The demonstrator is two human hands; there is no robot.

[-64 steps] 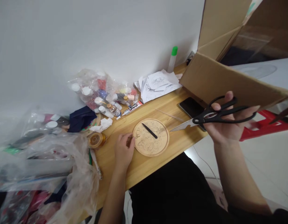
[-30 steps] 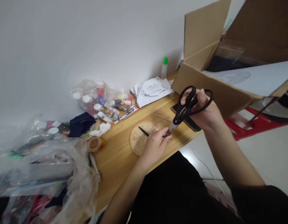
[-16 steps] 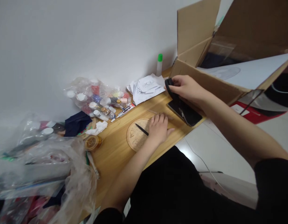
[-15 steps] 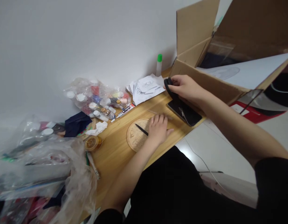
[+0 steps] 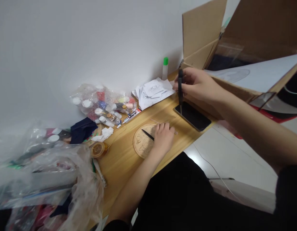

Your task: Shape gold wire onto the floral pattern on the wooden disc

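Observation:
My left hand (image 5: 164,138) lies over the right side of a round, flat, tan disc (image 5: 140,146) with line drawings on it. Its fingers are bent a little and rest side by side; the underside of the hand is hidden. A black pen (image 5: 147,134) lies across the disc, its near end by my left hand. In my right hand (image 5: 194,84) is a pair of black-handled scissors (image 5: 180,88), held upright with the blades pointing down. Below them lies a dark phone (image 5: 195,117), near the table's front edge.
Paper drawings (image 5: 153,91), a green-capped glue bottle (image 5: 165,69) and a glue tube (image 5: 132,115) line the wall. An open cardboard box (image 5: 203,35) stands at the right. Bagged bottles (image 5: 102,102), a thread spool (image 5: 99,149) and plastic bags (image 5: 83,179) fill the left.
My right hand has turned the scissors upright, and the hand sits slightly higher and to the right. My left hand stays on the disc, its thumb no longer showing out to the side.

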